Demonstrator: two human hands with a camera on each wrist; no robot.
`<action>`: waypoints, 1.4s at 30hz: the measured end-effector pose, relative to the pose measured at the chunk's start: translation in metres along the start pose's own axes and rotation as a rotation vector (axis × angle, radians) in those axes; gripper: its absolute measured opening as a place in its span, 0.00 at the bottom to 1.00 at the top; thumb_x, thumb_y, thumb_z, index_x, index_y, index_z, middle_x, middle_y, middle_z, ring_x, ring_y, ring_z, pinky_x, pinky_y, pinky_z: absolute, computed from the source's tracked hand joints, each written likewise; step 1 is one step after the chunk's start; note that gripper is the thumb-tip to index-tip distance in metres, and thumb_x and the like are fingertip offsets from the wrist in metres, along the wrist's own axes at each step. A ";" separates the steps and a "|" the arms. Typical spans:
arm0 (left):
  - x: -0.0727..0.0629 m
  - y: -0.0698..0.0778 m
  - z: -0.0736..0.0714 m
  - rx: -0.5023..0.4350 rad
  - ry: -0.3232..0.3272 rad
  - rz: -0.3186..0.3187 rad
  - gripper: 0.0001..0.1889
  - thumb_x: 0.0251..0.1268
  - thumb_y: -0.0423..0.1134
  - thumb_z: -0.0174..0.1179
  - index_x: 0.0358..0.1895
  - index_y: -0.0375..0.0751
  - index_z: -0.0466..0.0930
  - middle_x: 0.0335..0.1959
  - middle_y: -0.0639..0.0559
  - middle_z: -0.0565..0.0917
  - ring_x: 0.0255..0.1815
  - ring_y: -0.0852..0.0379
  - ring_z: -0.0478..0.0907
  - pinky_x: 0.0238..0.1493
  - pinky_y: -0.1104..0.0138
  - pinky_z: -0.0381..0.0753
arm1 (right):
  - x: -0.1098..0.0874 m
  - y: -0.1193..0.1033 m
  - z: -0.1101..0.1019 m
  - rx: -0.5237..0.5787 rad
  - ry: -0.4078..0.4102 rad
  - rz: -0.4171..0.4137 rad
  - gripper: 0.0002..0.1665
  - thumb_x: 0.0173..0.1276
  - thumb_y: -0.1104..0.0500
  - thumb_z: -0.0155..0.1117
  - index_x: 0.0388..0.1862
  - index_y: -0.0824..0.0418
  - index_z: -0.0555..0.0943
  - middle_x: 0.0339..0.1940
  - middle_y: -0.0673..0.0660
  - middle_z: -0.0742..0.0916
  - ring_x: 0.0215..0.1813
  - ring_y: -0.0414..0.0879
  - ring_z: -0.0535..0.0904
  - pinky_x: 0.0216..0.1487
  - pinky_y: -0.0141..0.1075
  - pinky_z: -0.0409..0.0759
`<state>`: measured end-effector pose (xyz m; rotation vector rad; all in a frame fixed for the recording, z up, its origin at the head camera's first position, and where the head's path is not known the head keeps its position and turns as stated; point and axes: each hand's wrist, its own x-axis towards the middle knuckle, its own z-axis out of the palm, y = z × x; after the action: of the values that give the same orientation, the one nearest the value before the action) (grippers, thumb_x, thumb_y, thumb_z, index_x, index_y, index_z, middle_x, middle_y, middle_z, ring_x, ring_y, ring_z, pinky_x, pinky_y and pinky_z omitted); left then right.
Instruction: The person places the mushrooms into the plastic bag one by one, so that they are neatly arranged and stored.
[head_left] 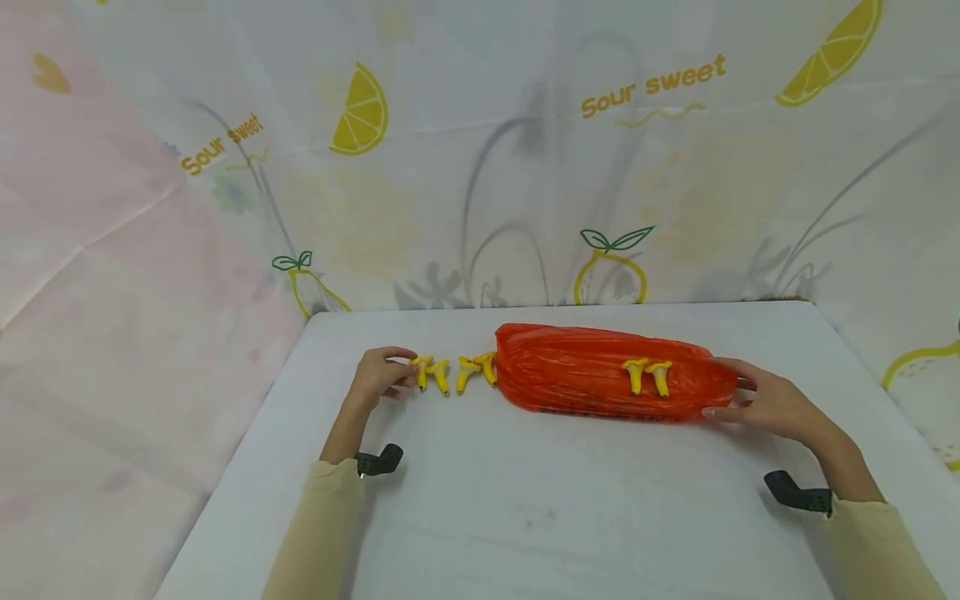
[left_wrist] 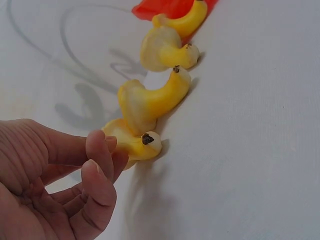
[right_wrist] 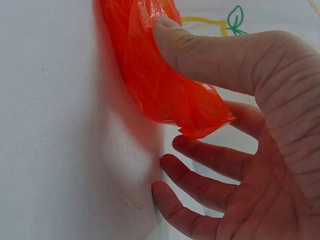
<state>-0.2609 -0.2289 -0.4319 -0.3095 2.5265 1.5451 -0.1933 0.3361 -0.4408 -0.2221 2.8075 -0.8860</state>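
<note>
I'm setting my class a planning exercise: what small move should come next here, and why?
Perhaps the left hand should lift the leftmost mushroom onto the bag: its fingertips are at that mushroom, two mushrooms lie on the bag with bare red plastic to their left, and the right hand touches the bag's right end.

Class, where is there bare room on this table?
Bare: front of the table between the sleeves; a strip behind the mushrooms left of the red bag. Crowded: from left hand through mushrooms and bag to right hand.
</note>
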 end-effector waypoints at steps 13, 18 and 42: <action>0.000 0.000 0.000 0.005 0.020 -0.009 0.15 0.64 0.33 0.64 0.53 0.33 0.81 0.29 0.47 0.85 0.24 0.59 0.81 0.21 0.70 0.80 | -0.001 -0.002 -0.001 0.000 0.004 -0.005 0.55 0.57 0.41 0.74 0.73 0.68 0.60 0.67 0.78 0.67 0.61 0.75 0.68 0.48 0.59 0.80; -0.001 0.002 -0.001 -0.007 0.027 -0.002 0.15 0.64 0.32 0.63 0.53 0.33 0.81 0.28 0.47 0.85 0.24 0.58 0.81 0.21 0.69 0.79 | -0.001 -0.003 -0.001 0.000 0.000 0.002 0.56 0.57 0.41 0.74 0.73 0.68 0.60 0.67 0.78 0.67 0.61 0.75 0.68 0.48 0.59 0.80; -0.010 0.026 0.001 -0.099 0.003 0.064 0.16 0.66 0.35 0.64 0.55 0.33 0.80 0.46 0.34 0.84 0.32 0.46 0.83 0.20 0.71 0.78 | -0.002 0.000 0.000 0.012 0.006 -0.022 0.55 0.57 0.44 0.75 0.73 0.69 0.60 0.66 0.78 0.69 0.60 0.74 0.70 0.47 0.58 0.81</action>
<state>-0.2585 -0.2157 -0.4073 -0.2450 2.4897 1.6983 -0.1910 0.3366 -0.4400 -0.2491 2.8098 -0.9095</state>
